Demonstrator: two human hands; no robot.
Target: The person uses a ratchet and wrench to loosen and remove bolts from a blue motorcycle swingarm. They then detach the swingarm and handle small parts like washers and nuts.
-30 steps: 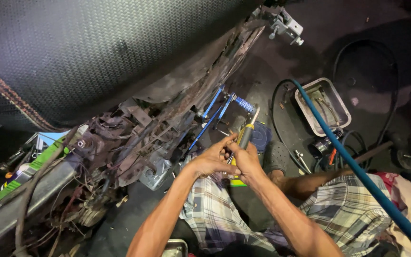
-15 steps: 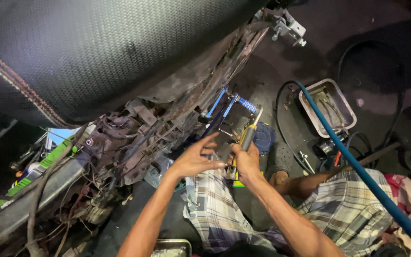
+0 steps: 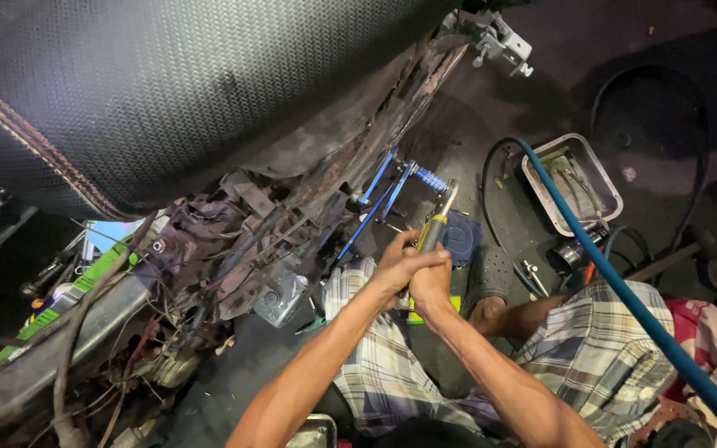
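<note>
Both hands meet at the scene's middle: the left hand point(image 3: 396, 264) and right hand point(image 3: 431, 280) are wrapped tightly together around the yellow-and-grey handle of a screwdriver point(image 3: 433, 228), its shaft angled far-right. Just beyond lies a blue metal footrest bracket point(image 3: 392, 195) with a ribbed peg. A textured black seat point(image 3: 168, 91) fills the far left; a smooth blue hose point(image 3: 616, 286) crosses the right, beside a rectangular steel tray point(image 3: 541, 178).

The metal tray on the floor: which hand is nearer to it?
Right. The right hand grips the screwdriver on the side toward the metal tray; the left hand is beside it, farther away.
</note>
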